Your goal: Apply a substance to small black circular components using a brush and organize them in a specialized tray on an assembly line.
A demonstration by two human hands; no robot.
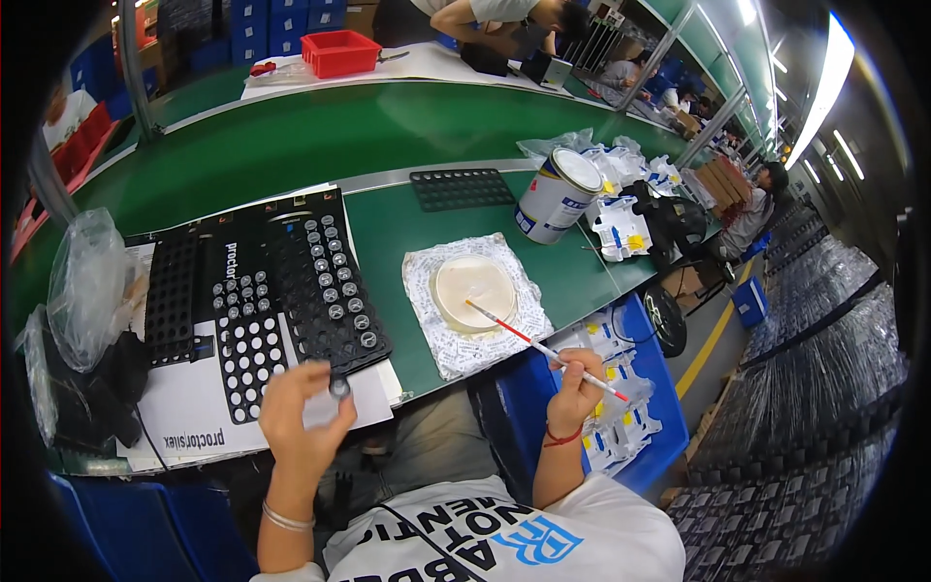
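Small round part (pixel 339 387) between fingertips of left hand (pixel 296 417): details too small to tell. Brush (pixel 514 331): shaft partly hidden behind fingers of right hand (pixel 573 393). Person (pixel 497 10) far beyond fingers: cut off by upper edge.

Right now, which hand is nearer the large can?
Right: the right hand is below the large can in the image; the left hand is farther off, down and to its left.
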